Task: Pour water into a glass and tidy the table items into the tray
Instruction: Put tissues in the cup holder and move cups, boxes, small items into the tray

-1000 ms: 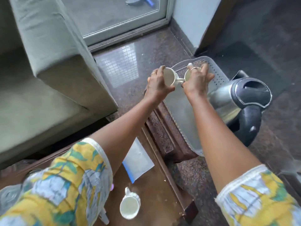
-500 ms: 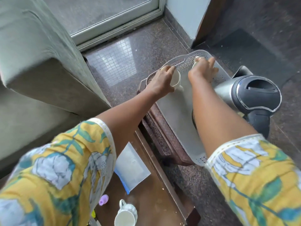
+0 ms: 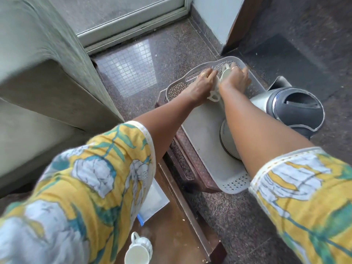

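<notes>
holding cups [image 3: 225, 74] over tray [image 3: 202, 128]

The person wears a short-sleeved cotton garment printed in bright yellow with large white-and-pale-blue flowers and teal-green leaves and stems, and each loose sleeve ends above the elbow in a narrow white band with a fine dotted trim. The forearms below are bare. A thin gold-coloured ring [image 3: 203, 74] sits on a finger of the left hand [image 3: 202, 86], and a similar slim gold-coloured band [image 3: 234, 68] circles a finger of the right hand [image 3: 236, 80].
</notes>
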{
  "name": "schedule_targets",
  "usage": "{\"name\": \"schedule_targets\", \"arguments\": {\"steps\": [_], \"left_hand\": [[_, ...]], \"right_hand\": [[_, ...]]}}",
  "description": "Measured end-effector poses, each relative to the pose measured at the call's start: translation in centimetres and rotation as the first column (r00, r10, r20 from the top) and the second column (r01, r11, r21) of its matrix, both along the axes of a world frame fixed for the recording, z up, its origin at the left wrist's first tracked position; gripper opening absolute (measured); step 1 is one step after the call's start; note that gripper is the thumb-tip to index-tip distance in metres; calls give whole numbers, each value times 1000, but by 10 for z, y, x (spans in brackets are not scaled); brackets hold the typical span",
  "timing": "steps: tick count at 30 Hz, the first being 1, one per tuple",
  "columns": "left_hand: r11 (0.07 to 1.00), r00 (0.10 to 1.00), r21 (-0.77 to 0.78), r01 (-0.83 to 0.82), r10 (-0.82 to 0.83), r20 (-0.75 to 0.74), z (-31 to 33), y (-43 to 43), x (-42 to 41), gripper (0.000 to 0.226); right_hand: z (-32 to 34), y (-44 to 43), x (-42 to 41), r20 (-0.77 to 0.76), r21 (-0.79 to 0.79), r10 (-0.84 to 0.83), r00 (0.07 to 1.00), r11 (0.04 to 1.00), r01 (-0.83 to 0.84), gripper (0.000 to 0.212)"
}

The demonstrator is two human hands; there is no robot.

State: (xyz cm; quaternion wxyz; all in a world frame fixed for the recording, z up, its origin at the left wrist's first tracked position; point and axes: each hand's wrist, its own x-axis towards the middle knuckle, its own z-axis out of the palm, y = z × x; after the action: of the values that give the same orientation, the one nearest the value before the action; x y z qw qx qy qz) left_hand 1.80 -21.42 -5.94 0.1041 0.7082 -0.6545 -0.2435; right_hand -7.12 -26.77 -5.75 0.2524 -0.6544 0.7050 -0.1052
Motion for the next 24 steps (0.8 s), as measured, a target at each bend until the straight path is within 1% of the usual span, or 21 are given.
{"name": "schedule_targets", "arguments": {"steps": [1, 2, 3, 4, 6, 8, 10, 12, 13, 16, 18, 20, 22, 24], "left_hand": [[1000, 1000, -4, -12, 12, -27, 4, 4, -1, 81], [999, 999, -24, 23, -23, 29, 4, 6, -2, 83], [1000, 999, -25, 18, -17, 41, 2, 10, -2, 83], [999, 997, -41, 19, -16, 69, -4, 11, -2, 81], [999, 996, -51, -9, 14, 94, -10, 17, -3, 79], [997, 990, -69, -20, 30, 139, -11, 24, -3, 79], [995, 987, -101, -24, 40, 156, -6, 31, 2, 74], [985, 990, -162, -52, 72, 120, 3, 44, 11, 66], [977, 991, -203, -60, 82, 101, 8, 54, 15, 63], [938, 991, -332, -103, 127, 51, 21, 101, 23, 52], [905, 985, -399, -144, 169, 27, 26, 143, 26, 47], [875, 971, -431, -221, 237, -16, 24, 189, 27, 45], [841, 942, -429, -329, 327, -81, 16, 236, 23, 41], [816, 902, -387, -429, 406, -144, 1, 283, 17, 41]], "right_hand": [[1, 0, 2, 14, 1, -63, 998, 998, 63, 43], [2, 1, 5, 12, 7, -141, 990, 990, 141, 43], [6, 2, 7, 21, 23, -215, 976, 976, 214, 44], [9, 4, 11, 7, 34, -249, 968, 968, 249, 46], [12, 10, 11, -1, 44, -244, 970, 969, 244, 50], [10, 18, 10, 21, 2, -179, 984, 984, 179, 51], [12, 29, 8, 91, -88, -91, 992, 991, 99, 49], [16, 42, 10, 122, -200, -64, 990, 976, 88, 48], [21, 52, 12, 134, -256, -22, 991, 965, 56, 49], [33, 96, 20, 213, -380, 165, 963, 922, -74, 46], [37, 136, 27, 218, -490, 299, 929, 857, -161, 41], [37, 181, 34, 190, -570, 411, 892, 786, -241, 46], [29, 225, 37, 158, -591, 468, 869, 750, -297, 42], [12, 270, 36, 117, -557, 503, 856, 747, -363, 35]]}}
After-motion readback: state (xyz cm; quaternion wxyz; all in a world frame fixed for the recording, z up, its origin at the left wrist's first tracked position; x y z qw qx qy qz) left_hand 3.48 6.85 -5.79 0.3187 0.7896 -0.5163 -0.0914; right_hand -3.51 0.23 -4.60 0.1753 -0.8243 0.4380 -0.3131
